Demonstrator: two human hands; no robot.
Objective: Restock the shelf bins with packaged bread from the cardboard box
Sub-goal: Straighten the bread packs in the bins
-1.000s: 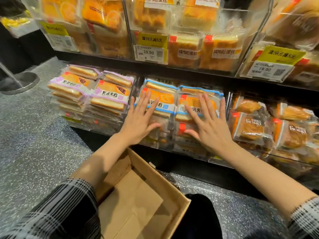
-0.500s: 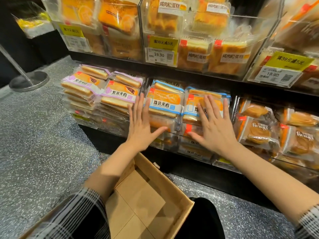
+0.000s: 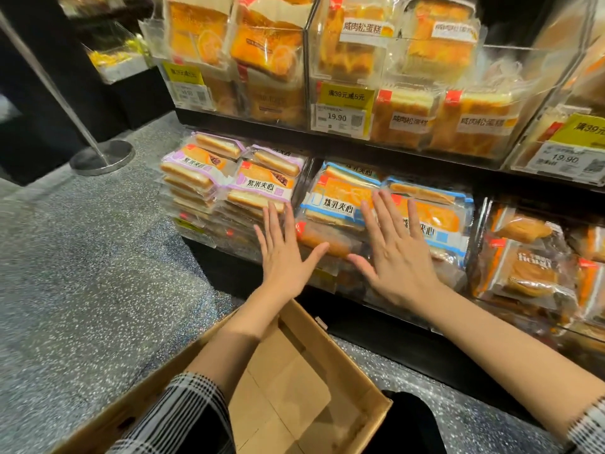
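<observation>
Hands: two, both with fingers straight and spread, gripping nothing. The left hand (image 3: 284,253) lies flat at the front of the lower shelf, at the seam between the purple and blue stacks. The right hand (image 3: 397,257) presses flat on the blue-banded packs (image 3: 337,204).
Blue-banded packs: two stacks side by side in the middle lower bin, clear wrap, orange print, sliced bread showing at the edges; the count per stack cannot be made out.
Purple-banded packs (image 3: 262,183): two stacks in the lower left bin, with two more packs lying behind them.
Round buns (image 3: 523,273): wrapped, in the lower right bin; at least three show, the rest cut off by the frame edge.
Upper shelf: three clear bins of yellow cake packs (image 3: 406,119), the right one partly cut off.
Price tags (image 3: 340,117): three sets, each yellow over white; two read 19.90, the left one is blurred.
Cardboard box (image 3: 327,358): one, on the floor below the hands, flaps open, only bare cardboard showing inside; its near corner is hidden by a plaid sleeve (image 3: 186,414).
Stand base (image 3: 102,157): one round metal base on the speckled floor, at left.
</observation>
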